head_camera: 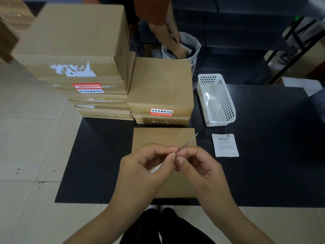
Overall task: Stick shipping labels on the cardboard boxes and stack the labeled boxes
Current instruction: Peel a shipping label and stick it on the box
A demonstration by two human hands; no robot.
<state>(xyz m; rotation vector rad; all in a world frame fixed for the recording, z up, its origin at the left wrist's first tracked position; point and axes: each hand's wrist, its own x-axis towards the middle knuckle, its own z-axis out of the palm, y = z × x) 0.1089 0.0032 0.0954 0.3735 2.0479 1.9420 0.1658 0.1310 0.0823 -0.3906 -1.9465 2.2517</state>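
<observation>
A flat cardboard box [163, 138] lies on the black mat [263, 164] in front of me. Above it both hands hold one shipping label [186, 143], seen edge-on. My left hand [147, 166] pinches the label's lower part and my right hand [197, 164] pinches it beside the left fingertips. A small pile of more labels [225, 145] lies on the mat to the right of the box. Behind the box stands a low stack of cardboard boxes [161, 88] with a red sticker, and left of that a taller stack [75, 50].
A white perforated plastic basket [216, 99] holding clear film stands right of the low stack. Another person's hands [177, 46] reach into a white bag at the back. Tiled floor lies to the left, black metal frames at the far right.
</observation>
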